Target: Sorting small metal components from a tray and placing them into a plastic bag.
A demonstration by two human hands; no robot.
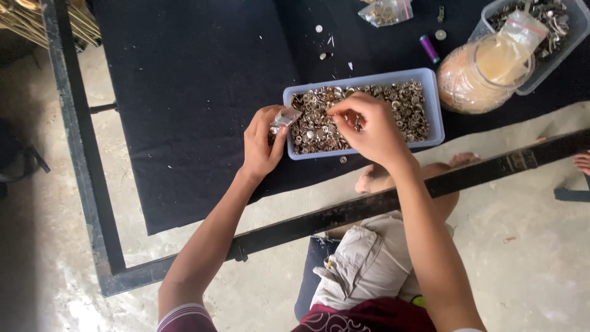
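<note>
Small clear bag (284, 118), contents unclear, in left hand (261, 144).

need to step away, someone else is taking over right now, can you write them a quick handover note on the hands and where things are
Left hand: holds a small clear bag at the tray's left end.
Right hand: over the tray, fingertips pinched on what looks like one small metal piece.
Tray: pale plastic, on the black cloth, nearly full of small round metal fasteners.
Done: some pieces show in the bag; how many I cannot tell.
Left: most fasteners remain in the tray.
Nearby: a jar, a second bin, another bag.
</note>
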